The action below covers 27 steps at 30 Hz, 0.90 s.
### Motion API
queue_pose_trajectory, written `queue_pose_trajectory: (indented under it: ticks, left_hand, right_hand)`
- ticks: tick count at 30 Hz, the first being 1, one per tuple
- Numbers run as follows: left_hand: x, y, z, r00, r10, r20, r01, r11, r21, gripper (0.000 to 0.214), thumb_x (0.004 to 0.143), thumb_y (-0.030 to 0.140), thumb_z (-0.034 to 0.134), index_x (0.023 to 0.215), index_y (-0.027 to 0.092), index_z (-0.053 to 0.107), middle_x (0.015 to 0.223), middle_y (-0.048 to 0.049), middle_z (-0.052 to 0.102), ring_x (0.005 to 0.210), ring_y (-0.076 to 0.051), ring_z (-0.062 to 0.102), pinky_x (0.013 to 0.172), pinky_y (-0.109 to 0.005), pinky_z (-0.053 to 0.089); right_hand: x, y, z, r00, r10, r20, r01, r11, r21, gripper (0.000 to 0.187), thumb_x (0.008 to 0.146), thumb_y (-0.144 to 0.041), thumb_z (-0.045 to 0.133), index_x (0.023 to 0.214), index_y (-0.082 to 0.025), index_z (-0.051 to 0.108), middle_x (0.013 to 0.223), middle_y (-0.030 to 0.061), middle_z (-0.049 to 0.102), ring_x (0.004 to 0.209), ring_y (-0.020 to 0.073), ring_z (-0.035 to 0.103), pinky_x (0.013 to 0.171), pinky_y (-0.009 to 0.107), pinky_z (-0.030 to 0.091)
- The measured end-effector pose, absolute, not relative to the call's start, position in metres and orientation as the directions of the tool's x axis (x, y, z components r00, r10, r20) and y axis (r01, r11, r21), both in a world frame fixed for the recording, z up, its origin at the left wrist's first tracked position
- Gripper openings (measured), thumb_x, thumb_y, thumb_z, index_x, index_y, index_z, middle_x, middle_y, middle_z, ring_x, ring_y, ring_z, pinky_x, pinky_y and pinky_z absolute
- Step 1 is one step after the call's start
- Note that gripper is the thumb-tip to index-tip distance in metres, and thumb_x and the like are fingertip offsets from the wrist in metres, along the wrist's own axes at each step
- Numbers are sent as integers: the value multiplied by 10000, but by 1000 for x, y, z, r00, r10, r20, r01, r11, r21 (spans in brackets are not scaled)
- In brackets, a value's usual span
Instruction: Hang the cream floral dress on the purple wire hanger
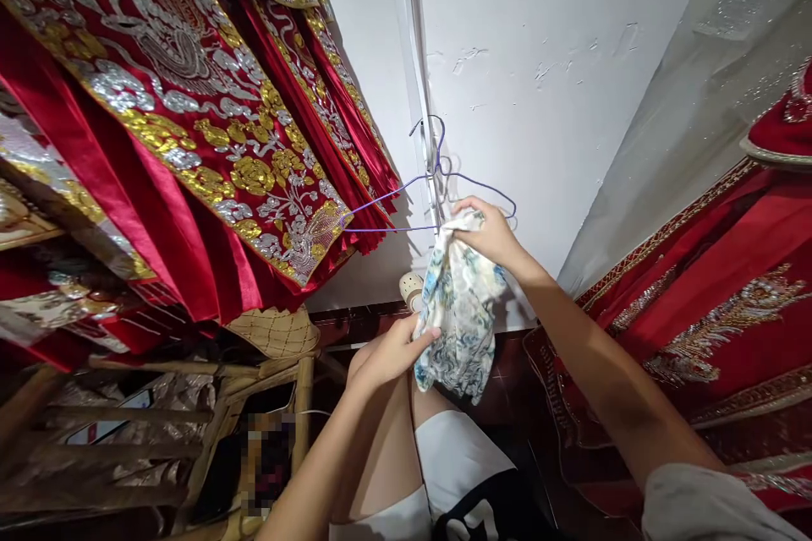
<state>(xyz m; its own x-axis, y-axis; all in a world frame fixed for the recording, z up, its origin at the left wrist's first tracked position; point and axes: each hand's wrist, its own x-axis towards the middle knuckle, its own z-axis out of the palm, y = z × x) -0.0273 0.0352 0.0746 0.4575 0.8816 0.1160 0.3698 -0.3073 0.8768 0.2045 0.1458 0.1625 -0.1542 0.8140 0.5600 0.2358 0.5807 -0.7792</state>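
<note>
A floral cloth [466, 313], white with blue and olive patterns, hangs bunched in front of me; whether it is a garment or a scarf I cannot tell. My right hand [485, 232] is closed on its gathered top, right at the lower bar of a purple wire hanger [393, 228]. Lower down, my left hand [406, 351] pinches the cloth's left edge between thumb and fingers. The hanger's hook points up before the white wall. Cloth and fingers hide part of the bar, so I cannot tell whether the cloth passes over it.
Red costumes with gold and silver embroidery [254, 177] hang at the left, touching or close to the hanger's left end. More red beaded fabric [729, 330] fills the right. A bamboo rack [304, 406] stands lower left, with a phone [111, 418] lying by it. The white wall [539, 101] rises ahead.
</note>
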Motion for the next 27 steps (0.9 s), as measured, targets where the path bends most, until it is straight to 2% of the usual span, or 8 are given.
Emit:
queue_pose_trajectory:
  ticks: [2, 4, 6, 11, 15, 18, 21, 27]
  left_hand:
    - [-41, 30, 77, 358, 913, 194, 442, -349, 826, 238, 948, 404, 609, 953, 190, 714, 810, -29, 708, 735, -217, 631, 720, -284, 494]
    - [-57, 28, 84, 310, 920, 239, 530, -376, 760, 110, 912, 283, 609, 922, 230, 705, 693, 1, 657, 619, -203, 590, 648, -264, 448]
    - [-74, 32, 93, 301, 914, 272, 622, -405, 670, 90, 828, 185, 631, 829, 256, 686, 615, 14, 606, 563, -209, 568, 659, -272, 442]
    - [-99, 65, 121, 222, 874, 432, 678, -457, 576, 195, 647, 71, 649, 691, 260, 670, 734, -53, 692, 765, -274, 655, 959, -382, 486]
    - [-95, 91, 158, 88, 790, 607, 537, -551, 639, 255, 659, 57, 582, 773, 236, 724, 1071, -101, 757, 1115, -313, 656, 1129, -411, 424]
    - [-93, 102, 176, -56, 701, 711, 469, -610, 638, 251, 684, 45, 543, 751, 219, 711, 1199, -83, 741, 1317, -296, 578, 1218, -407, 339]
    - [-98, 105, 174, -105, 685, 721, 493, -594, 636, 249, 671, 42, 525, 703, 218, 698, 1151, -74, 758, 1309, -291, 589, 1230, -423, 331]
    - [-103, 100, 166, -119, 741, 661, 493, -534, 687, 180, 631, 61, 554, 627, 217, 645, 1192, -82, 756, 1246, -321, 618, 1186, -427, 385]
  right_hand:
    - [203, 168, 154, -90, 894, 438, 334, 441, -833, 178, 721, -222, 704, 895, -195, 674, 971, 53, 724, 918, 217, 629, 852, 307, 463]
    - [206, 179, 141, -98, 958, 271, 423, 286, -860, 100, 771, -268, 680, 729, -199, 621, 763, 36, 683, 763, 200, 600, 743, 291, 446]
    - [216, 179, 130, -102, 974, 203, 478, 227, -849, 277, 795, -304, 660, 583, -226, 499, 575, -2, 561, 615, 174, 513, 635, 290, 383]
    - [257, 147, 133, -12, 960, 279, 540, 241, -807, 343, 799, -364, 639, 554, -237, 435, 523, -21, 490, 553, 153, 439, 588, 294, 320]
    - [270, 121, 153, 24, 963, 267, 575, 206, -792, 262, 823, -410, 628, 670, -199, 604, 550, -1, 544, 544, 165, 459, 590, 299, 340]
    - [264, 110, 161, 47, 961, 273, 575, 198, -794, 273, 824, -420, 638, 801, -162, 725, 704, 70, 698, 637, 216, 592, 616, 302, 395]
    - [259, 107, 157, 34, 952, 304, 629, 215, -747, 262, 826, -407, 657, 857, -176, 775, 828, 99, 766, 748, 261, 667, 632, 302, 415]
    - [259, 113, 142, 24, 955, 296, 676, 203, -709, 239, 826, -415, 690, 776, -189, 747, 756, 88, 755, 705, 252, 666, 614, 298, 404]
